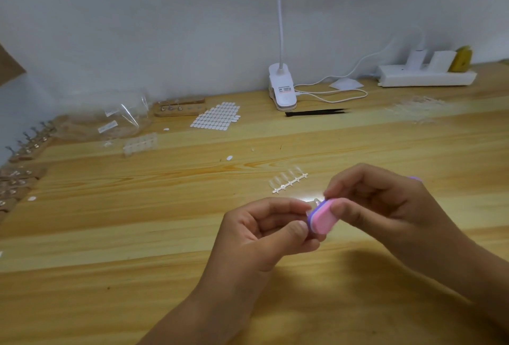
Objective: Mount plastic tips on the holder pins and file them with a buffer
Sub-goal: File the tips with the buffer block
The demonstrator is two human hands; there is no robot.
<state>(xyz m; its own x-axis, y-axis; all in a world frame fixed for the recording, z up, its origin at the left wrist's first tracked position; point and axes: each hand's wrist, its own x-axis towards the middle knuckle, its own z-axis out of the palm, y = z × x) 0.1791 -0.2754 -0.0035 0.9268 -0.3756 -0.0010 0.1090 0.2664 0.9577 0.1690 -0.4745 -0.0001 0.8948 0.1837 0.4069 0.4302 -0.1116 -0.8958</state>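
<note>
Head view: nearest us, our left hand (264,229) curls its thumb and forefinger round a small clear plastic tip (314,202), which shows only as a glint at the fingertips. Pressed against it from the right is the pink-and-purple buffer (322,216), pinched between the thumb and bent fingers of our right hand (380,201). Both hands hover above the wooden table (137,234). Just beyond the grip lies a strip of clear tips (289,182) joined on a white runner. Farther out and to the left of the grip we see a loose white oval tab (229,158), then a sheet of white tabs (216,118). A wooden holder (179,109) with pins and a crumpled clear bag (110,121) lie beyond that. Straight beyond the grip are black tweezers (316,113) and a white clip lamp (282,91). Its label carries print and a red line too blurred for us to read. Far to the right, by the wall, sits a white power strip (427,78).
</note>
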